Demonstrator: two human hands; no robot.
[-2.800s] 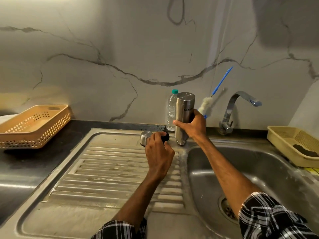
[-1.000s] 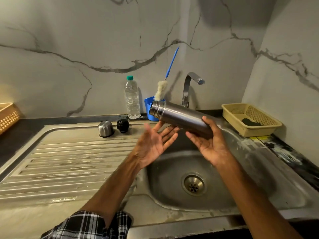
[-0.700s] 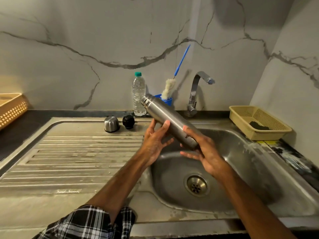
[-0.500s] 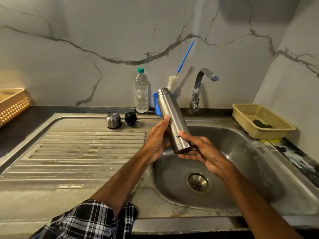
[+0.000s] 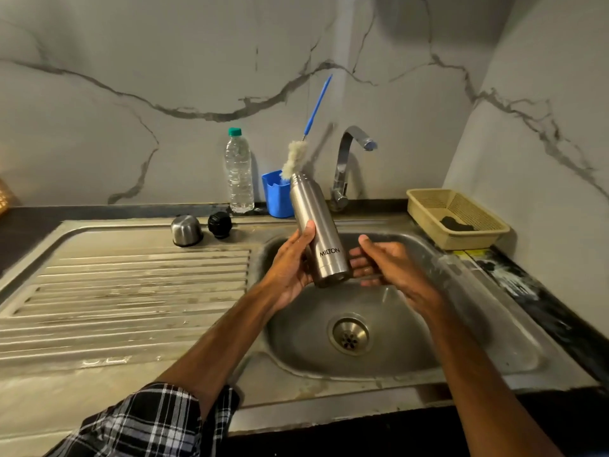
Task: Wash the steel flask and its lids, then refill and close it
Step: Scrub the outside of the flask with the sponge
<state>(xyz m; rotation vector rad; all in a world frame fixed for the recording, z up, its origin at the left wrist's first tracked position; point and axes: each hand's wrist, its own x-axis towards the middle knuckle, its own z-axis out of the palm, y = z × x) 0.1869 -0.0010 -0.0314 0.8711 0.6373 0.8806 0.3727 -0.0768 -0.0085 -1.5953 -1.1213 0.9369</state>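
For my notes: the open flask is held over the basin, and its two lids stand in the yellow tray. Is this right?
Not quite. The head view shows the steel lid and black lid on the drainboard, left of the basin. The flask is indeed open and held over the basin.

Beneath the fingers [image 5: 308,232] of the left hand [image 5: 290,268] and right hand [image 5: 392,268], either side of the tall steel flask [image 5: 316,225], the round steel sink basin [image 5: 478,341] gives open room. Just beyond the fingers, a curved chrome tap [image 5: 344,159], a blue plastic cup [image 5: 273,192] holding a white-headed bottle brush [image 5: 295,156] and a clear plastic water bottle [image 5: 239,173] line the wall. Left of the fingers the ribbed steel surface [image 5: 131,291] lies open up to a domed steel cap [image 5: 186,230] and black round stopper [image 5: 219,224]. Well right stands a beige plastic basket [image 5: 461,240].
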